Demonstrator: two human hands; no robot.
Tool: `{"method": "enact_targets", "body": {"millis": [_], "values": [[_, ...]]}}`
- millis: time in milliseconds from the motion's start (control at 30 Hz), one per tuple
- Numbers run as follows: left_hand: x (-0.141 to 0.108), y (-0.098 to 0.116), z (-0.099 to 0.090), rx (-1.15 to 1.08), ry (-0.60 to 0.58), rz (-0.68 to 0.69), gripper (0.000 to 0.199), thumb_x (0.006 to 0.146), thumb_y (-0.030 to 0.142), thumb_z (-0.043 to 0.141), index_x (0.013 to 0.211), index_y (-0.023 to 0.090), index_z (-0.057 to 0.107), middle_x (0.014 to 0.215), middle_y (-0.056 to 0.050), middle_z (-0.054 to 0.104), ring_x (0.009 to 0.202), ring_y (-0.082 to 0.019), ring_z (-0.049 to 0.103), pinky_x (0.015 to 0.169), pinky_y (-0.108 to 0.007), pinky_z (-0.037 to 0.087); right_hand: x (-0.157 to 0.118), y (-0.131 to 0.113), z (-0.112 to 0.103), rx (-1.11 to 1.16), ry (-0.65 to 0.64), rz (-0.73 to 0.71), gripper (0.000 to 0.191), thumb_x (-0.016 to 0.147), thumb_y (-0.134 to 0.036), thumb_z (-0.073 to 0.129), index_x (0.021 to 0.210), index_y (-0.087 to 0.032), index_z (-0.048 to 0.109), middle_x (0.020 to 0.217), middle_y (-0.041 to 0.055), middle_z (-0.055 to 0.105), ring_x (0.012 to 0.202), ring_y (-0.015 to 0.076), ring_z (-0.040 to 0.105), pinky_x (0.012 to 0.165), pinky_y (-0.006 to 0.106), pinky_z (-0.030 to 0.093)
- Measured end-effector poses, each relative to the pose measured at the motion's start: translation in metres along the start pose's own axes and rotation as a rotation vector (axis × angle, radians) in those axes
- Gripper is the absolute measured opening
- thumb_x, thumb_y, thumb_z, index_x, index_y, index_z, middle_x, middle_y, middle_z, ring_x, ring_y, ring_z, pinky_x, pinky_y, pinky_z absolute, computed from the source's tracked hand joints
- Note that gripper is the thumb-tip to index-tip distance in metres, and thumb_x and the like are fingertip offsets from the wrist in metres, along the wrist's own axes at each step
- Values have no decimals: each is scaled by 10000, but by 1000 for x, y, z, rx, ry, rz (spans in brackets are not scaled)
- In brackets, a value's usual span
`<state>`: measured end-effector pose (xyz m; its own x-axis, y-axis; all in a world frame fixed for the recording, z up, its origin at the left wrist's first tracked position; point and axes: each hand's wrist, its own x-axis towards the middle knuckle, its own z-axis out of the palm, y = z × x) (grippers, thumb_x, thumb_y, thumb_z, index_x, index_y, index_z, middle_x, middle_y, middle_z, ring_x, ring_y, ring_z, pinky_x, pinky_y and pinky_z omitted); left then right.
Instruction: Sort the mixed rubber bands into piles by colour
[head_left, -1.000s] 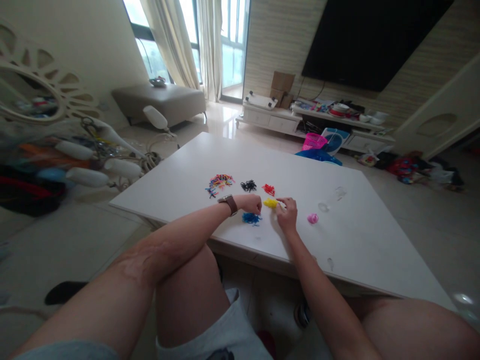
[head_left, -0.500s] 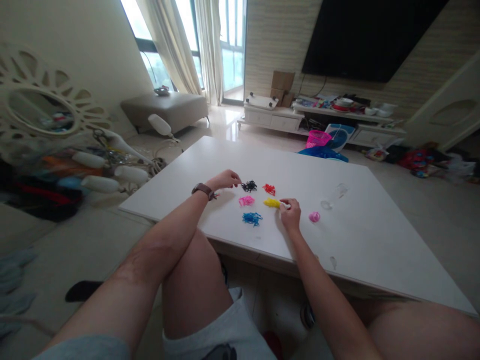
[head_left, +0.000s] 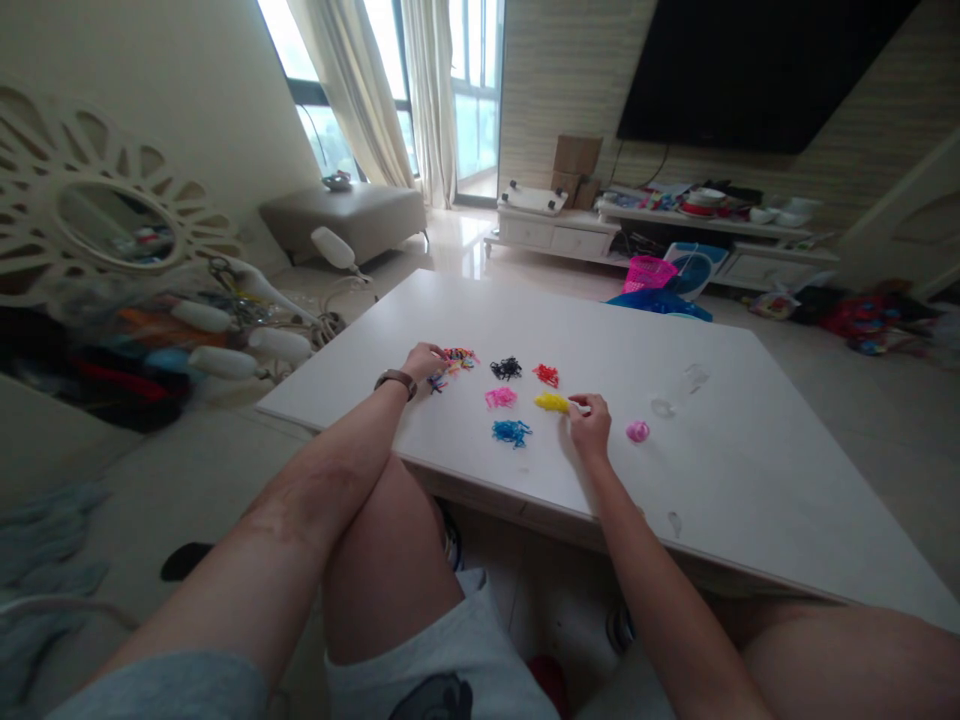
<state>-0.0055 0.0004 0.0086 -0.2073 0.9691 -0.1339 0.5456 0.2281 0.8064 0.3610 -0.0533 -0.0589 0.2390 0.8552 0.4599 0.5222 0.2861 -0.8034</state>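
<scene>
Landmark: pink pile (head_left: 501, 398), on the white table (head_left: 720, 470).
Left hand (head_left: 423, 361): left of the pink pile, at the mixed-colour pile (head_left: 460, 360).
Right hand (head_left: 591, 426): right of the pink pile, fingertips at the yellow pile (head_left: 550, 402).
Grip: fingers partly curled on both; at this size, cannot tell whether either holds pieces.
Black pile (head_left: 506, 369): just beyond the pink pile.
Blue pile (head_left: 511, 432): just nearside of the pink pile.

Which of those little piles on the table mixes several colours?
The leftmost pile, by the left hand. The black pile, pink pile, blue pile, red pile and yellow pile each show one colour.
</scene>
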Motion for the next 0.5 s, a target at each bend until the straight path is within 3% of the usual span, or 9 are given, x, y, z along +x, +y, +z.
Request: {"method": "enact_targets", "body": {"millis": [100,200,333,500], "values": [[1,0,11,133,100,-83,212,590,152,834,769,145,721,607,1,615,640,-143,556,599,-224,415,0,3,0,1,-4,-3,200,737,-267,546,825,-185,705,874,57,641,859,219,579,703,325,457],[4,0,19,138,117,-120,169,608,154,833,726,156,711,637,-37,647,682,-177,607,609,-237,433,1,4,0,0,-4,-5,196,739,-265,546,825,-186,703,875,54,643,862,217,576,708,324,452],[12,2,22,43,149,-151,205,637,171,858,659,155,655,568,-59,617,703,-205,637,601,-246,431,0,3,-1,0,-3,-1,192,742,-265,546,825,-188,702,889,60,646,877,225,577,711,333,451],[18,11,20,-139,173,-219,239,671,51,806,573,136,605,439,-35,510,604,-196,608,548,-256,398,-1,2,0,10,-1,4,184,744,-263,548,817,-191,700,890,59,644,879,226,578,725,341,458]]}}
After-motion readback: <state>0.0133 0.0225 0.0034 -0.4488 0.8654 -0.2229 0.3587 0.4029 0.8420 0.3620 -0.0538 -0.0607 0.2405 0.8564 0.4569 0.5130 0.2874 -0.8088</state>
